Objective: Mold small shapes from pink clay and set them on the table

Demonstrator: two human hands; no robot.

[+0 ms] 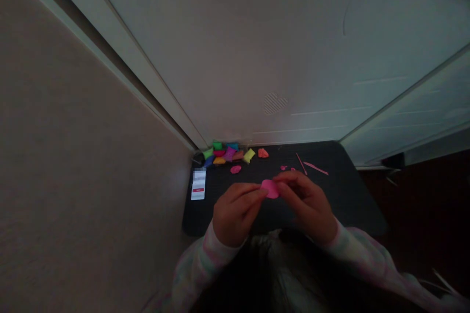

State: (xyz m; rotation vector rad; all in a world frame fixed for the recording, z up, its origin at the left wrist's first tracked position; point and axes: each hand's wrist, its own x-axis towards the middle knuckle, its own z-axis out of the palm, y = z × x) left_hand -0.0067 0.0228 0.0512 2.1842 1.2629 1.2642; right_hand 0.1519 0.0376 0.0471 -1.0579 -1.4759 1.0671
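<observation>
A flat, rounded piece of pink modelling clay [270, 189] is held up over the dark table [220, 220]. My left hand [235, 210] pinches its left edge between thumb and fingers. On the opposite edge, my right hand [306, 200] grips it the same way. Just beyond the hands lies another pink clay lump [235, 169], flattened and uneven. Small pink bits [283, 167] sit past my right fingers, partly hidden by them. A thin pink stick [301, 163] and a flat pink strip-like tool [316, 168] rest to the right of those bits.
Several colourful clay packets [229, 153] are heaped at the table's back left, with a yellow packet [249, 156] at their right end. An orange lump [263, 153] lies beside them. A lit phone [198, 184] is at the left edge. White panels [235, 58] rise behind the table.
</observation>
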